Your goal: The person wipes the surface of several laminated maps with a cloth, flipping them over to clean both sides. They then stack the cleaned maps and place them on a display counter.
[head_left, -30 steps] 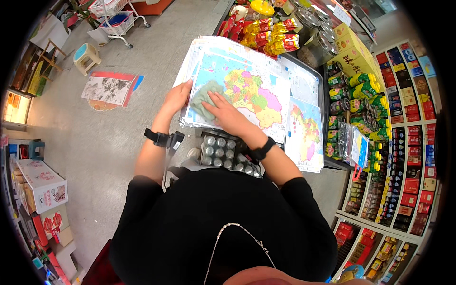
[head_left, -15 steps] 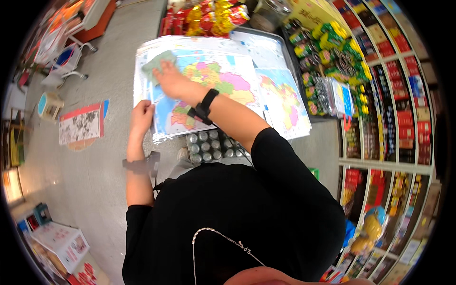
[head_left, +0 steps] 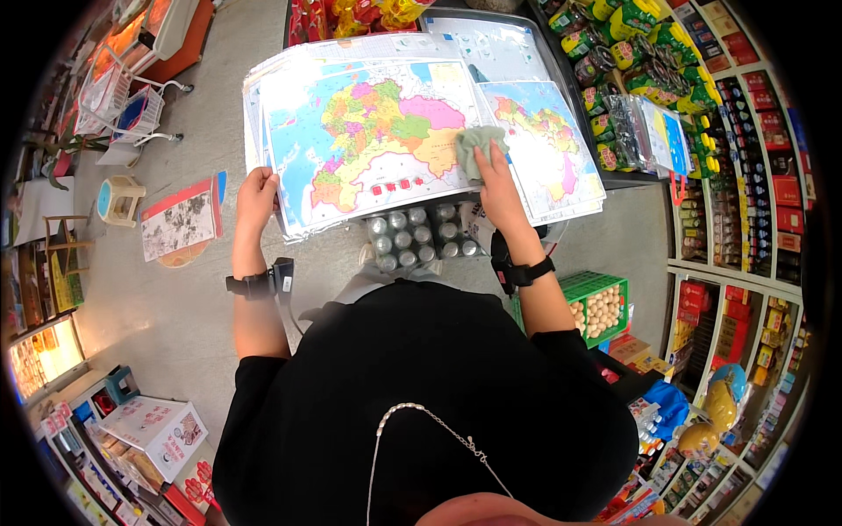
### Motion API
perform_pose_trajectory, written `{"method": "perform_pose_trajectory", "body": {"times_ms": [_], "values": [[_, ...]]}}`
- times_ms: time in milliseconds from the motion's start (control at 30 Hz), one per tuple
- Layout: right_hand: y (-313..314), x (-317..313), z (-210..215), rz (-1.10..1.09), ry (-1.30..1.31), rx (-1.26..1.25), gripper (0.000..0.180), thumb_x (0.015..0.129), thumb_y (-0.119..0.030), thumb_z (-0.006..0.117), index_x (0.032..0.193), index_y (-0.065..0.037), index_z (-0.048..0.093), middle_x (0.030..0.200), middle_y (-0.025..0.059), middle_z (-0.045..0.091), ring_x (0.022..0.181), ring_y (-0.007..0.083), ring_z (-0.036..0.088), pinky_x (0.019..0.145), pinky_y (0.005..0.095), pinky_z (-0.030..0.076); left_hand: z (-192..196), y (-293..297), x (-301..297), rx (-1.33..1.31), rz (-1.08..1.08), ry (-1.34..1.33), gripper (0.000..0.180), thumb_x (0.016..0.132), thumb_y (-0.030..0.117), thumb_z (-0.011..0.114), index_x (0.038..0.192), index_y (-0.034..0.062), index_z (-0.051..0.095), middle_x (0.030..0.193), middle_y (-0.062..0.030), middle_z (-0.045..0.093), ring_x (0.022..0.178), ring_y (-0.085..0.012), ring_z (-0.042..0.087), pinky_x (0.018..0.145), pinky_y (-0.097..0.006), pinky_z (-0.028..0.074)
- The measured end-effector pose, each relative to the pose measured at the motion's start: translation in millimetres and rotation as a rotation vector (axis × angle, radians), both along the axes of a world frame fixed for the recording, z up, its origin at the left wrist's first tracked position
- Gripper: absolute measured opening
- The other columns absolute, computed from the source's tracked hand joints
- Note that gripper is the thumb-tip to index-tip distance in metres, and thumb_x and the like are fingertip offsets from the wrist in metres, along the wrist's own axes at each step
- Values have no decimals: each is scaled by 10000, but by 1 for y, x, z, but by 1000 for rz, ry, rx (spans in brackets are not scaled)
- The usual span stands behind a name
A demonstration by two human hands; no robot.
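A large sheet with a coloured map [head_left: 364, 123] lies on a stack of papers, its surface glossy. At its lower left edge my left hand [head_left: 256, 200] is closed, thumb over the border. My right hand [head_left: 502, 195] presses a crumpled pale green cloth [head_left: 472, 151] onto the map's right side, fingertips on the cloth. Beside it on the right, partly under the big map, lies a smaller map sheet [head_left: 561, 167].
Red and gold packets [head_left: 351, 17] lie behind the maps. Green and yellow packages [head_left: 631, 53] fill a tray at the right. Under the near edge stand several cans [head_left: 402, 237]. A green crate [head_left: 605, 307] of eggs sits right of me; loaded shelves [head_left: 745, 263] stand beyond.
My right hand has swept the cloth from the map's upper left across to its right side. My left hand stays at the left edge. The view has shifted slightly.
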State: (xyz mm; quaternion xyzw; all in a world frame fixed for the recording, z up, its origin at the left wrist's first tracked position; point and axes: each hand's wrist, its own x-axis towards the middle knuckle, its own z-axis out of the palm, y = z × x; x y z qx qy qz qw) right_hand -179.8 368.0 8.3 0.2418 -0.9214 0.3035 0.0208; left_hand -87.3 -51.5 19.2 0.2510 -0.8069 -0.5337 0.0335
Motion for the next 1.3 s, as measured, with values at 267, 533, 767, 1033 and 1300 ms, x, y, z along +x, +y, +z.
{"method": "perform_pose_trajectory", "body": {"times_ms": [267, 533, 767, 1033, 1300], "values": [[-55, 31, 2, 313, 167, -3, 588, 715, 111, 427, 1280, -44, 478, 1420, 213, 354, 1329, 366, 327, 1107, 441, 264, 13, 8, 7, 45, 13, -10, 204, 931, 221, 525, 1037, 47, 529, 823, 5, 578, 688, -68, 558, 582, -225, 467], [-142, 45, 45, 739, 96, -98, 575, 729, 63, 506, 1288, -71, 490, 1453, 150, 334, 1350, 305, 310, 1079, 425, 314, 12, 45, 2, 707, 163, 243, 254, 946, 182, 494, 1138, 16, 473, 1052, -93, 591, 935, -159, 587, 814, -316, 497], [-92, 10, 47, 546, 263, -258, 326, 689, -39, 645, 1005, -40, 563, 1312, 122, 506, 1236, 319, 448, 1004, 415, 384, 7, 56, 9, 693, 139, 364, 311, 966, 154, 453, 1232, -6, 433, 1134, -114, 568, 1000, -184, 571, 869, -341, 485], [86, -39, -1, -544, -157, -764, 203, 819, -142, 612, 969, -17, 554, 1016, 105, 607, 891, 237, 598, 782, 326, 484, 29, 42, 8, 623, -26, 398, 331, 966, 160, 463, 1236, -30, 452, 1166, -105, 570, 1047, -156, 547, 927, -291, 414], [143, 42, 35, -311, -871, -1245, 525, 875, -365, 609, 1223, 18, 520, 1129, 106, 610, 994, 183, 596, 831, 300, 483, 39, 89, -29, 639, -271, 234, 315, 965, 144, 450, 1240, -10, 448, 1162, -98, 571, 1021, -164, 575, 903, -305, 460]]}}
